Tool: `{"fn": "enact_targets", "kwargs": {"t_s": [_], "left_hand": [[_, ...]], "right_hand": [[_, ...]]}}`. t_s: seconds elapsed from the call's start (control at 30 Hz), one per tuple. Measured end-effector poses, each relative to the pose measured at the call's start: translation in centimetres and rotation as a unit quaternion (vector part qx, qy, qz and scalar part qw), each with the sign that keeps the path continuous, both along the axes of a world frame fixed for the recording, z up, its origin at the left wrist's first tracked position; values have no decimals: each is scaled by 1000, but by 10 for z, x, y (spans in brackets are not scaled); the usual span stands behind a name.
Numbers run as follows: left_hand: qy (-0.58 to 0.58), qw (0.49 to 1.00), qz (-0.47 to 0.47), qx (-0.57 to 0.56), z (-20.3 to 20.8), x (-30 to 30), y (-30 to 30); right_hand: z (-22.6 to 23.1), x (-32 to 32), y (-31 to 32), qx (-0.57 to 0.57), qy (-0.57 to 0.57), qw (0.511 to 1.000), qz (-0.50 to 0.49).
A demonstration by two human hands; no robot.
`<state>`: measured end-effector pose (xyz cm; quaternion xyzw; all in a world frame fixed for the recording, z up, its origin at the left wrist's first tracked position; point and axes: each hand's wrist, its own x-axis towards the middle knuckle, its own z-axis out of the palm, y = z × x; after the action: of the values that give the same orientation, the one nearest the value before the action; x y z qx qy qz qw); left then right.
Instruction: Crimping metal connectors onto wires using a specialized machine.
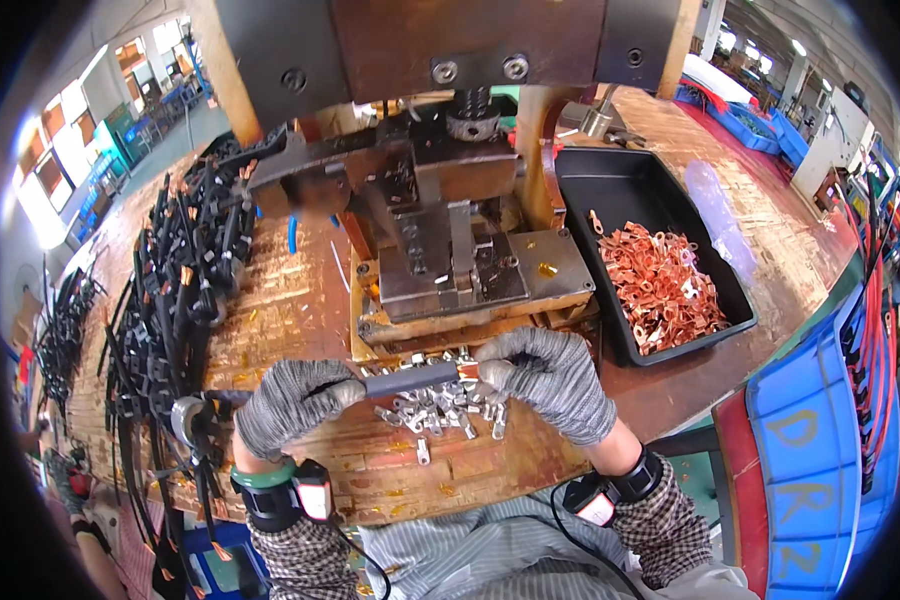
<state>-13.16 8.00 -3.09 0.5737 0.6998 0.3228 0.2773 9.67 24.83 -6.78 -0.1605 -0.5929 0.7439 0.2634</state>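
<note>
A thick dark cable [410, 379] is held level in front of me, over the near side of the workbench. My left hand [300, 402], in a grey knitted glove, is closed around its left part. At its right end, bare copper strands [467, 371] show. My right hand [558, 380], gloved alike, has its fingers pinched at that end; whether a lug is between them is hidden. Under the cable lies a loose pile of silver cable lugs [438, 412]. Just beyond my hands stands a metal press [460, 262] with a block-shaped die.
At right, a black tray [592, 262] holds many copper lugs [662, 285]. Bundled black cables [175, 275] cover the bench's left side, some hanging over its edge. A blue bin [805, 440] with red cables stands at the right. Another person's arm [75, 490] shows at lower left.
</note>
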Motion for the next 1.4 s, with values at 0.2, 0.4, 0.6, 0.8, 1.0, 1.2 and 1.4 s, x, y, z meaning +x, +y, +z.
{"fn": "enact_targets", "kwargs": {"t_s": [0.2,0.4,0.6,0.8,1.0,1.2,1.4], "left_hand": [[79,993,20,82,24,6,16],[41,995,73,54,39,6,31],[91,991,96,26,41,2,37],[111,985,124,48,40,-2,38],[116,984,125,53,41,-6,38],[71,983,157,70,44,-7,41],[82,981,166,64,46,-4,41]], "right_hand": [[22,-11,22,56,61,995,-56],[38,-14,53,62,41,996,40],[34,-27,69,73,82,993,49],[37,-32,74,5,43,996,80],[34,-42,73,-19,64,996,57],[32,-45,71,-45,96,994,18],[29,-45,71,3,83,996,-14]]}}
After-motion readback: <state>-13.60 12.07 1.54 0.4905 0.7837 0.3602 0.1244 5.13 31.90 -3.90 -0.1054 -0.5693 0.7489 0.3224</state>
